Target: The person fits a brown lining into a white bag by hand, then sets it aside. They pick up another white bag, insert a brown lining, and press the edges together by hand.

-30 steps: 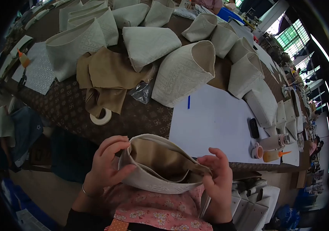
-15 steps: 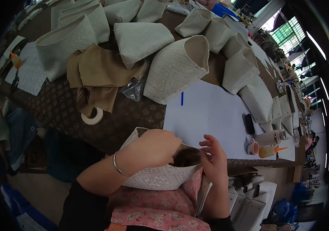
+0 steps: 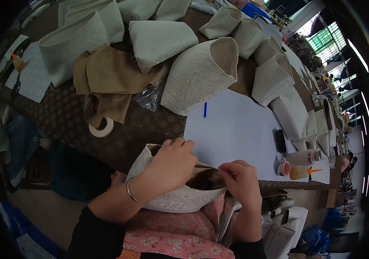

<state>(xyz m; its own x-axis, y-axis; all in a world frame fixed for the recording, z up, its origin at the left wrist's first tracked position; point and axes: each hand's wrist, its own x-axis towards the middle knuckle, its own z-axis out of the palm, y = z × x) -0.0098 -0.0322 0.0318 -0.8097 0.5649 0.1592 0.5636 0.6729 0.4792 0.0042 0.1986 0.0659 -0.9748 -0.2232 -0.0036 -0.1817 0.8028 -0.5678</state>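
On my lap, against the table edge, rests a white embossed bag body with its mouth open upward and a dark brown inside. My left hand, with a ring and a metal bangle, lies across the mouth, its fingers bent over the far rim. Some of those fingertips are hidden behind the hand. At the right corner of the mouth, my right hand pinches the rim between thumb and fingers. A pink flowered apron lies beneath the bag body.
Several similar bag bodies stand across the table behind a white sheet. Brown fabric and a tape roll lie left. A pink bottle, a small cup and a glue bottle sit right.
My left hand has turned and moved from over the opening toward the far rim. My right hand's raised fingers have come down and closed on the right corner of the rim.
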